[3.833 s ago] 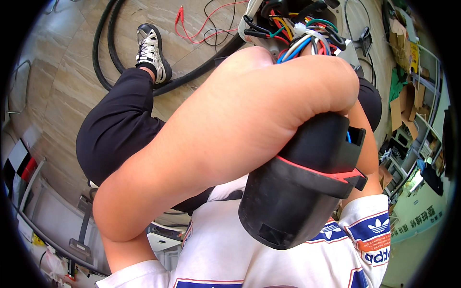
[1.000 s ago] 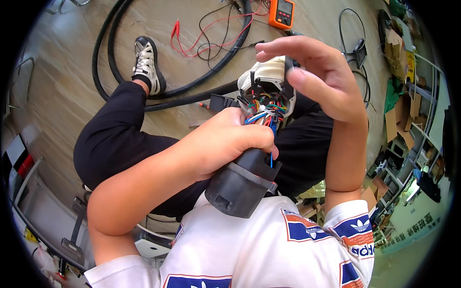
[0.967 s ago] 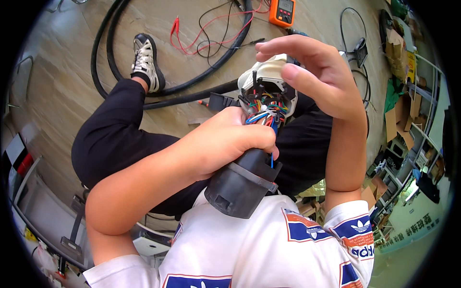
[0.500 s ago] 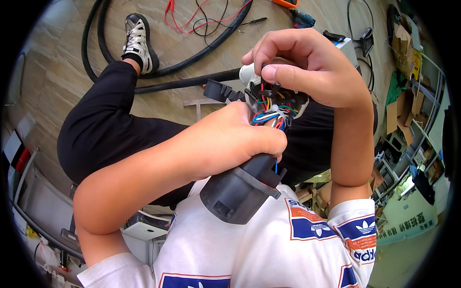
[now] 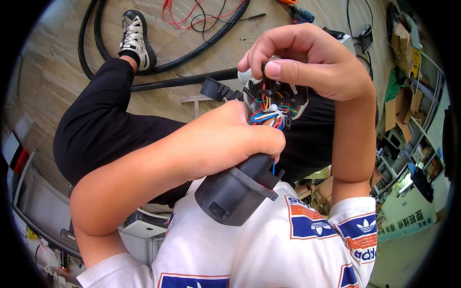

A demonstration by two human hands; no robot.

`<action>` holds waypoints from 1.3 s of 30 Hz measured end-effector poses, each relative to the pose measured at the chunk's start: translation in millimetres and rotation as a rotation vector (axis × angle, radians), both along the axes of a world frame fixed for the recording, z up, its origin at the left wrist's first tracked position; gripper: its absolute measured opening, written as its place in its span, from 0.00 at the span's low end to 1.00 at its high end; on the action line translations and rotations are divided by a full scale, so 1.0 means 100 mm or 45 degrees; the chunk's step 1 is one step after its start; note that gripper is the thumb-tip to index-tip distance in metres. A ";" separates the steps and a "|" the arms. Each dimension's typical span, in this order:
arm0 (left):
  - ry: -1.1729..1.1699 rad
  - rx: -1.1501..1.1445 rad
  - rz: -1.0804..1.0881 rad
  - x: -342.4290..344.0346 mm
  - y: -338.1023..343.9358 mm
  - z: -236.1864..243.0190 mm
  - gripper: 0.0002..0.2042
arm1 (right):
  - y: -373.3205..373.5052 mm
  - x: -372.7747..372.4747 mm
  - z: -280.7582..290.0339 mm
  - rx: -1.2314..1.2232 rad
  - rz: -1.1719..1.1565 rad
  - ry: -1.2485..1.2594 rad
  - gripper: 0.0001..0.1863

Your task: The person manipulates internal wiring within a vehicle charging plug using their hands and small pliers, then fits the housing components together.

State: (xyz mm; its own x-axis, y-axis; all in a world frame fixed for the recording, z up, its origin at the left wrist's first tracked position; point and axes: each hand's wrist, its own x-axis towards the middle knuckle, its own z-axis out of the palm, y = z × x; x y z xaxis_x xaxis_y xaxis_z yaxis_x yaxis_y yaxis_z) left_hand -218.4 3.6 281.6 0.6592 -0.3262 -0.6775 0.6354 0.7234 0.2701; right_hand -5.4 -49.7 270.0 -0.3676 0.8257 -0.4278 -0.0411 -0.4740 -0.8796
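My left hand [image 5: 235, 134] is wrapped around a black charging connector [image 5: 233, 197], its round socket end tilted toward my shirt. Beyond that hand, a bundle of coloured wires [image 5: 271, 114], gathered with a whitish tie, runs into an opened white housing [image 5: 245, 77]. Over this opening my right hand [image 5: 312, 62] is curled, thumb and index finger pinched on a small black wire end [image 5: 264, 70]. Several black-sleeved wire ends sit under its fingers, partly hidden. A thick black cable [image 5: 187, 81] leads up to the housing from the left.
A black notched piece [image 5: 216, 90] is just left of the housing. Red test leads [image 5: 177, 21] and a thin black lead [image 5: 240, 20] lie on the tiled floor, with a drill [image 5: 302, 14] farther back. Cardboard boxes [image 5: 401, 108] and shelving stand at the right.
Both hands keep their holds. The right hand and the connector have shifted slightly in the picture, and the right fingers sit a little higher over the wires.
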 end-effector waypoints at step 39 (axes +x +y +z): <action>0.083 -0.130 -0.050 0.01 0.00 -0.02 0.17 | 0.01 0.00 0.01 0.217 0.215 -0.120 0.11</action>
State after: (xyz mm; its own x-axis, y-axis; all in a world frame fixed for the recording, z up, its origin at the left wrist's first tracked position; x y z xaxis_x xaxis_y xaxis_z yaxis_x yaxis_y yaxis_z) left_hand -217.5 4.1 279.4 0.6004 -0.4203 -0.6803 0.6776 0.7192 0.1536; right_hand -5.6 -48.5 270.8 -0.4718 0.8190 -0.3266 0.1119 -0.3118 -0.9435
